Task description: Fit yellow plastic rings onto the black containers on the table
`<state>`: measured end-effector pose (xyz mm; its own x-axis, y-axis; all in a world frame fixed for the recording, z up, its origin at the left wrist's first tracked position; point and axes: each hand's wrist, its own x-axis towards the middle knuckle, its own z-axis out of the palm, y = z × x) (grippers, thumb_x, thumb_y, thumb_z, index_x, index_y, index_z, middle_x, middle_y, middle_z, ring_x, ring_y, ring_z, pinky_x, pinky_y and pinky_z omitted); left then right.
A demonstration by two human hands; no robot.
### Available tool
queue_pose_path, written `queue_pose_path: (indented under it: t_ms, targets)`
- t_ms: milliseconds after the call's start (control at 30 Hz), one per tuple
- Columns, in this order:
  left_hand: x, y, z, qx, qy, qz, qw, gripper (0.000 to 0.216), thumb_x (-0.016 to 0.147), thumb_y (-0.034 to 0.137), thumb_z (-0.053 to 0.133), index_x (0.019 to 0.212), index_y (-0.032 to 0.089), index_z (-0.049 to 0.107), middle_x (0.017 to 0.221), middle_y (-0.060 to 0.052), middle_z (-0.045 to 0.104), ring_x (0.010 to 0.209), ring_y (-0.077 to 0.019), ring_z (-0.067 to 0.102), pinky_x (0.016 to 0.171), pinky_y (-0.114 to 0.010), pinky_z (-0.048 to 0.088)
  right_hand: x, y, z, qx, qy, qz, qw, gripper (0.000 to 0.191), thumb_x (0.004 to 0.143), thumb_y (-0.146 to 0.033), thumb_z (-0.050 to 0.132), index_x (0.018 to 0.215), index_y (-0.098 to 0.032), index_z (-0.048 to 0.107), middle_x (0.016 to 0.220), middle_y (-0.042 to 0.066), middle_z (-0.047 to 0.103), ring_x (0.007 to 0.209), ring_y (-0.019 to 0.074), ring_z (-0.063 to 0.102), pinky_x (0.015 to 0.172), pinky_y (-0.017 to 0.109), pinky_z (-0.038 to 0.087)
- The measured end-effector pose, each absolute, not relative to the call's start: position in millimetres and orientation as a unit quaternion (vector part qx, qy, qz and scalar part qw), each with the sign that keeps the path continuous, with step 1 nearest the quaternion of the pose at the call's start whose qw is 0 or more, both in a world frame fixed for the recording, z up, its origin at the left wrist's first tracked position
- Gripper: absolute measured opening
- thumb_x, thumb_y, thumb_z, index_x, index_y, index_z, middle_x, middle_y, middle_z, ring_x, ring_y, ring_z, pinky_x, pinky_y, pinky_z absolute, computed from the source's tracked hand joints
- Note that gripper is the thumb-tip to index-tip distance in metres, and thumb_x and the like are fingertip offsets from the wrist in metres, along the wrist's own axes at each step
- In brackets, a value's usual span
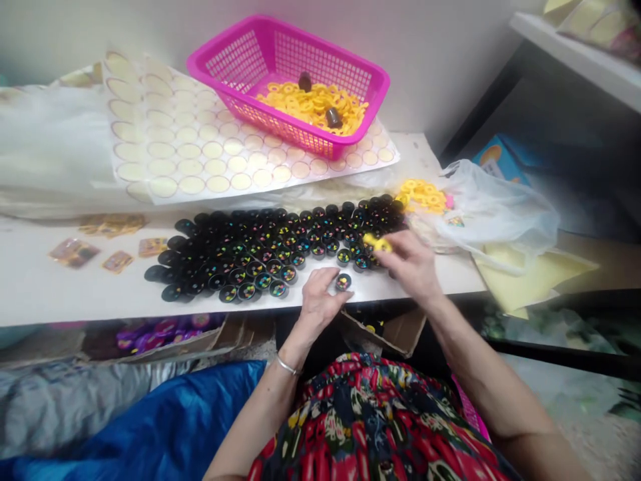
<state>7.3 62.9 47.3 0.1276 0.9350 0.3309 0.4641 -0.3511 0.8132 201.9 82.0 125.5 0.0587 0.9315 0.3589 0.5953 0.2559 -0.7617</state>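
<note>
My left hand point(320, 297) rests at the near edge of the white table point(60, 287), its fingers pinched round a small black cup point(343, 281) filled with coloured beads. My right hand point(408, 257) hovers just right of it, fingers closed on a yellow ring point(376, 242). Behind both hands, several black cups point(270, 247) with coloured contents stand packed together in a wide patch. A heap of yellow rings point(423, 195) lies at the patch's right end, beside a clear plastic bag point(493, 207).
A pink basket point(235, 63) holding yellow rings and two dark cups sits on sheets of round stickers point(175, 150) at the back. Small packets point(75, 252) lie at the left. Cardboard boxes point(395, 331) and blue fabric point(165, 421) are under the table. Dark shelving stands at right.
</note>
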Motion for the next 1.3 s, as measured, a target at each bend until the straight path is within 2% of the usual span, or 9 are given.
queue_pose_path:
  t_ms: [100,233,367,467,633,767,967,1300]
  targets:
    - [1,60,50,0.69,0.501,0.42,0.311,0.043,0.058,0.016,0.072,0.1,0.017,0.062,0.1,-0.008,0.063,0.094,-0.0224,0.056,0.084,-0.036,0.047,161,50,113,-0.514,-0.73,0.256,0.372,0.015,0.08,-0.026,0.057,0.092,-0.018,0.062,0.084,0.004,0.053,0.076,0.0149,0.052,0.066,0.027,0.044]
    - [-7,51,52,0.637,0.516,0.43,0.379,0.043,0.062,0.006,0.061,0.103,0.019,0.062,0.102,-0.006,0.061,0.095,-0.0195,0.057,0.087,-0.034,0.045,146,42,102,-0.51,-0.774,0.198,0.317,0.018,0.084,-0.027,0.052,0.097,-0.017,0.06,0.087,0.007,0.053,0.084,0.0194,0.05,0.073,0.032,0.044]
    - [-7,43,55,0.511,0.525,0.489,0.474,0.041,0.064,0.006,0.056,0.102,0.02,0.063,0.098,-0.003,0.062,0.085,-0.0137,0.058,0.079,-0.027,0.047,147,48,102,-0.525,-0.781,0.165,0.296,0.019,0.085,-0.026,0.05,0.098,-0.017,0.058,0.089,0.008,0.052,0.084,0.0197,0.049,0.073,0.031,0.044]
    - [0,40,62,0.386,0.498,0.553,0.545,0.036,0.065,0.008,0.059,0.099,0.018,0.063,0.087,-0.002,0.063,0.08,-0.011,0.059,0.074,-0.023,0.047,145,49,106,-0.531,-0.781,0.171,0.281,0.014,0.084,-0.024,0.05,0.093,-0.018,0.059,0.087,0.007,0.051,0.08,0.018,0.05,0.07,0.029,0.044]
    - [16,46,80,0.283,0.48,0.587,0.588,0.024,0.065,0.02,0.068,0.088,0.014,0.062,0.064,0.004,0.057,0.052,-0.0038,0.05,0.055,-0.016,0.043,140,48,110,-0.536,-0.77,0.218,0.269,0.013,0.085,-0.021,0.046,0.085,-0.018,0.058,0.086,0.005,0.049,0.074,0.0149,0.05,0.065,0.026,0.043]
    - [24,52,83,0.265,0.499,0.58,0.587,0.025,0.065,0.027,0.071,0.082,0.013,0.059,0.059,0.005,0.053,0.045,-0.0025,0.046,0.046,-0.014,0.04,139,49,106,-0.527,-0.757,0.247,0.297,0.013,0.084,-0.021,0.046,0.087,-0.018,0.058,0.085,0.004,0.048,0.071,0.0136,0.049,0.064,0.025,0.043]
    - [25,54,78,0.277,0.504,0.561,0.595,0.027,0.063,0.029,0.073,0.08,0.013,0.057,0.061,0.004,0.057,0.05,-0.0057,0.053,0.049,-0.016,0.045,139,47,96,-0.517,-0.713,0.271,0.387,0.011,0.081,-0.02,0.051,0.09,-0.019,0.059,0.082,0.003,0.046,0.073,0.0142,0.049,0.066,0.026,0.042]
    - [24,54,78,0.283,0.501,0.559,0.597,0.027,0.063,0.027,0.073,0.08,0.013,0.057,0.062,0.004,0.056,0.05,-0.0048,0.052,0.048,-0.015,0.043,137,45,92,-0.527,-0.699,0.278,0.396,0.012,0.081,-0.02,0.052,0.09,-0.019,0.06,0.083,0.003,0.047,0.076,0.0144,0.05,0.069,0.026,0.043]
